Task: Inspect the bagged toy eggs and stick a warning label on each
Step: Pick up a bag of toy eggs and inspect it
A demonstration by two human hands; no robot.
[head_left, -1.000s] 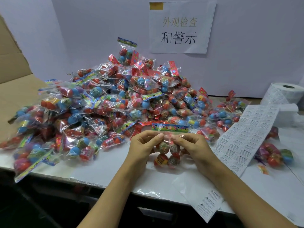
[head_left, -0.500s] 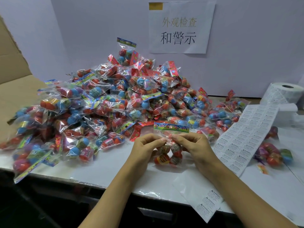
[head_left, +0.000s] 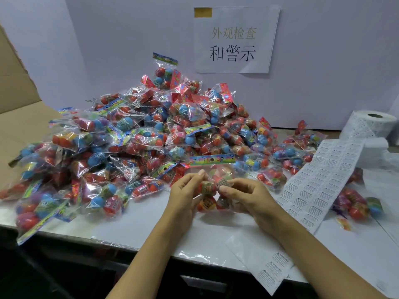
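The left hand and right hand, fingers curled, pinch one bag just above the table before the pile: likely light, crinkly, slippery film, best gripped around the hard eggs.

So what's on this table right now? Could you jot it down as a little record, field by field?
held item: bag of toy eggs, upright, colourful header strip on top
left hand: grips the bag's left side
right hand: grips the bag's right side
pile: many bagged eggs heaped behind and left of the hands
label strip: runs from the roll at far right toward the table edge
wall sign: white sheet with Chinese text
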